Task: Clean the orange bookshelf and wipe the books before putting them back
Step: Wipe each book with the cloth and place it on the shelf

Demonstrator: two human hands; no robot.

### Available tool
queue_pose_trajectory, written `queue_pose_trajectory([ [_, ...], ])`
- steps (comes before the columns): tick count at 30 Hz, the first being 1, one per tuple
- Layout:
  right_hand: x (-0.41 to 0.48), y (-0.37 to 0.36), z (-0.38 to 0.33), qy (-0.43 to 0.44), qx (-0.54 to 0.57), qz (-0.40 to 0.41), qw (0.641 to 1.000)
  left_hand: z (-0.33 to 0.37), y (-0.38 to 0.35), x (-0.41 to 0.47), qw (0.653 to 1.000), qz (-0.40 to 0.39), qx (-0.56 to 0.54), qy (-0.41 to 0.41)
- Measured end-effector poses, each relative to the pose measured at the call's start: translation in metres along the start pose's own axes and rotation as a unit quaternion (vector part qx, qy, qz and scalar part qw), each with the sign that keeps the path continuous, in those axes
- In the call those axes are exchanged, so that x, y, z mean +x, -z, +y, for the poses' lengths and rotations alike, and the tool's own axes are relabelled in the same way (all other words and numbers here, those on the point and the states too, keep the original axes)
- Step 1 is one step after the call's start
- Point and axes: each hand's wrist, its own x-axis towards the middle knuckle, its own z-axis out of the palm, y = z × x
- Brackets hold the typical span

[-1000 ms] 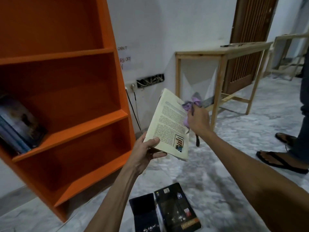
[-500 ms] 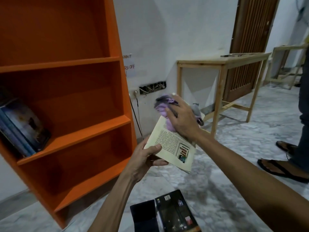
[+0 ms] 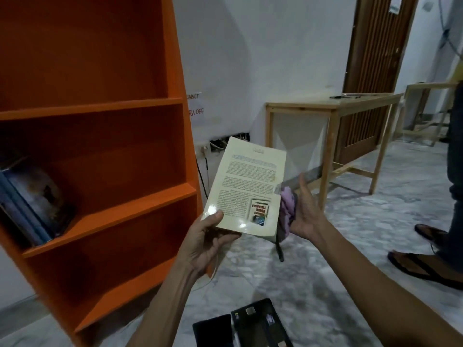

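Observation:
My left hand (image 3: 208,240) grips the bottom edge of a cream paperback book (image 3: 246,184), back cover facing me, held up in front of the orange bookshelf (image 3: 150,196). My right hand (image 3: 304,211) is at the book's right edge and holds a purple cloth (image 3: 288,211) against that edge, thumb raised. A few blue and dark books (image 3: 32,204) lean on the shelf's middle level at the left. The other shelf levels in view hold nothing.
Black books (image 3: 250,326) lie on the marble floor below my arms. A wooden table (image 3: 333,106) stands against the white wall to the right. Another person's sandalled feet (image 3: 423,259) are at the right edge. A wall socket with cables (image 3: 220,145) sits behind the book.
My right hand with the cloth slid from the upper part of the cover down to the book's lower right edge. The book now stands more upright, facing me.

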Motion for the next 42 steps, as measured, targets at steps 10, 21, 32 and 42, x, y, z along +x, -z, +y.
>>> queue_pose_trajectory([
  [10, 0.01, -0.06, 0.002, 0.294, -0.412, 0.121, 0.854, 0.018, -0.003, 0.017, 0.977, 0.097, 0.184, 0.051],
  [21, 0.0, -0.042, 0.045, 0.499, -0.819, -0.164, 0.232, 0.026, 0.031, 0.0, 0.992, 0.041, -0.084, 0.088],
  [32, 0.014, -0.09, 0.081, 0.371, -0.773, -0.027, 0.514, -0.005, 0.031, 0.003, 0.985, 0.058, -0.154, 0.061],
  [42, 0.06, -0.022, 0.046, 0.297, -0.752, 0.174, 0.562, 0.001, 0.044, -0.01, 0.993, 0.063, -0.099, -0.01],
])
